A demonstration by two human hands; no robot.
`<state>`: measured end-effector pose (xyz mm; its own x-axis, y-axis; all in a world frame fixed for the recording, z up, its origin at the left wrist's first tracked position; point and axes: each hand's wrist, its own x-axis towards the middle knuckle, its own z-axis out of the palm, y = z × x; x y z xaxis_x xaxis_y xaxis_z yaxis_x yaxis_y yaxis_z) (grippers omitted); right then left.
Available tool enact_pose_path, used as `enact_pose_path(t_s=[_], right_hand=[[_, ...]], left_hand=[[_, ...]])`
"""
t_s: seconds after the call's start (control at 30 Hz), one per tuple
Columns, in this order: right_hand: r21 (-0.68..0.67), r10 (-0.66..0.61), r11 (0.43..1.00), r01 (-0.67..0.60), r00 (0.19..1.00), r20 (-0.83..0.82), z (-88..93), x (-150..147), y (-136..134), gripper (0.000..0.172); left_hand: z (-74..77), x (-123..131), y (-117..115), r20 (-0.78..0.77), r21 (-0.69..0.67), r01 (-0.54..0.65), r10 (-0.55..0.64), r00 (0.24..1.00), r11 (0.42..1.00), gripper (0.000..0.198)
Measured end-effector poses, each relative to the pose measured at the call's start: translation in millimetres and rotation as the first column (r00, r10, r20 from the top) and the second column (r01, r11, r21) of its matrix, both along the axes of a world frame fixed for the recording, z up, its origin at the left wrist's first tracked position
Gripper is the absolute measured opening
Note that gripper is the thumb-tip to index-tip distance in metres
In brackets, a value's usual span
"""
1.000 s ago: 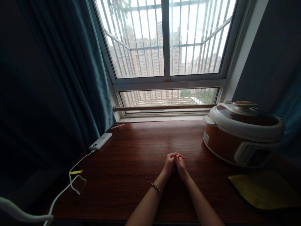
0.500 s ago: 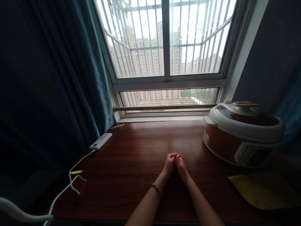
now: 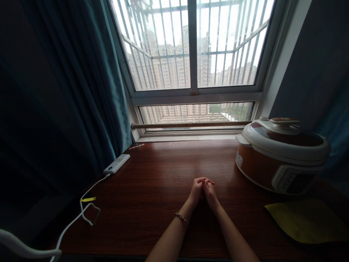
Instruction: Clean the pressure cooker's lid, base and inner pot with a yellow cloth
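My left hand [image 3: 196,189] and my right hand [image 3: 209,190] are clasped together over the dark reddish-brown wooden table [image 3: 152,203]. Their fingers are closed and fold over one another at the tips, and no object shows in either. Part of the fingers is hidden under the hands. On my left wrist is a beaded bracelet [image 3: 181,218]. Both forearms reach in from the bottom edge.
At the right stands an orange and white electric cooker [image 3: 256,165], with a yellow-green cloth or mat [image 3: 308,222] in front. To the left lie a white power bank [image 3: 117,164], its white cable [image 3: 68,225] and a yellow tag [image 3: 88,199]. Behind are a barred window [image 3: 193,47] and blue curtain [image 3: 103,91].
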<state>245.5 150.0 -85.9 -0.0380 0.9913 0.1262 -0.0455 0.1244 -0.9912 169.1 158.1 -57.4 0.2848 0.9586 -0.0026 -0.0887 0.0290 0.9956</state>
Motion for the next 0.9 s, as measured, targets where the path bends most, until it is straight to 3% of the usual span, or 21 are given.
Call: enact_pose_path(t_s=[0.9], right_hand=[[0.008, -0.014, 1.000, 0.014, 1.000, 0.004, 4.7, 0.1, -2.6, 0.067]], left_hand=[[1.5, 0.3, 0.0, -0.001, 0.003, 0.003, -0.003, 1.000, 1.000, 0.042]])
